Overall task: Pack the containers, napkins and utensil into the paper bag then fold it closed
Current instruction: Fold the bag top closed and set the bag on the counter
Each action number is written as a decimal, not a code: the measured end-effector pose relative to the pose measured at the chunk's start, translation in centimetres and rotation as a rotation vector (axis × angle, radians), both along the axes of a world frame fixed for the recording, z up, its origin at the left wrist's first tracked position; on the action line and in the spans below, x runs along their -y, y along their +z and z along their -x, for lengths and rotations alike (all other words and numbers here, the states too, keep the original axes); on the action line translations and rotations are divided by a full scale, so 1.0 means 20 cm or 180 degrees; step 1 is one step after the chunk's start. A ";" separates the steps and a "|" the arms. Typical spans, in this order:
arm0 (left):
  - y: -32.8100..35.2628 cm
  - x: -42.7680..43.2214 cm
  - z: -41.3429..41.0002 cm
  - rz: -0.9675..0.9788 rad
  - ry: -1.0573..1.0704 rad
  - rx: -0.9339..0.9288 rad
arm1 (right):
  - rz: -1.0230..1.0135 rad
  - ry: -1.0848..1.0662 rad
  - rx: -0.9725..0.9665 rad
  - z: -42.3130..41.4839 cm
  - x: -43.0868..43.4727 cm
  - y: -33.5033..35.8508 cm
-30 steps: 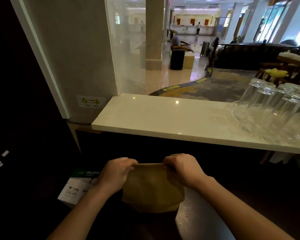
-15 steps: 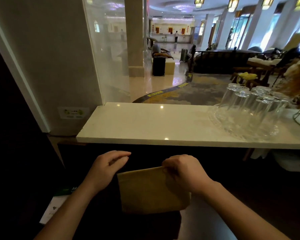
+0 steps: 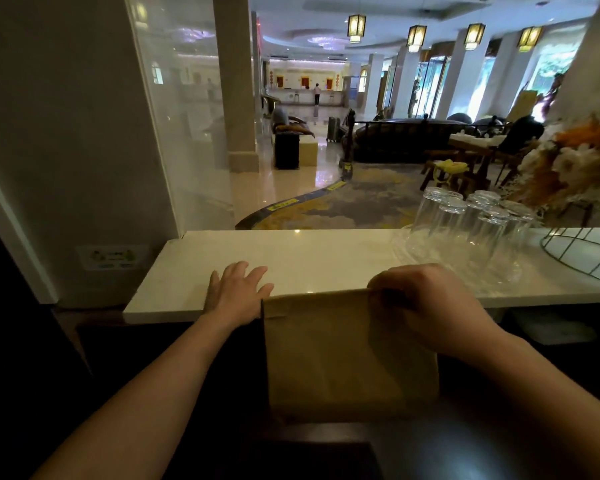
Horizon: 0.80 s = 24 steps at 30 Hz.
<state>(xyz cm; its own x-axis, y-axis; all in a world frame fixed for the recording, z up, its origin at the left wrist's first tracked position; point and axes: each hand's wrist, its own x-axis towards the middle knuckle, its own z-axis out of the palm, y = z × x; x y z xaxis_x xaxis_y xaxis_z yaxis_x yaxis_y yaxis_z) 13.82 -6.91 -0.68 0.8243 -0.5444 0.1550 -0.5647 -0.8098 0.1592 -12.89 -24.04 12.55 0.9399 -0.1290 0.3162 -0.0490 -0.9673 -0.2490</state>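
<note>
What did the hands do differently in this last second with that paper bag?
The left hand let go of the bag's folded top and moved forward, fingers spread, over the edge of the white counter. The right hand kept its pinch on the top right corner and has carried the bag up towards the counter. The bag stayed folded shut, and the upturned glasses did not move.
</note>
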 end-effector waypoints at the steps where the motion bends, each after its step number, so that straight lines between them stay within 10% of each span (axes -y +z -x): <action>1: -0.02 0.01 -0.03 -0.0114 0.0071 -0.0126 | 0.0018 -0.0023 0.0084 0.00 0.00 0.03; 24: -0.16 0.07 -0.21 -0.0595 0.0449 -0.0341 | -0.0135 -0.0454 0.0785 -0.50 0.35 0.37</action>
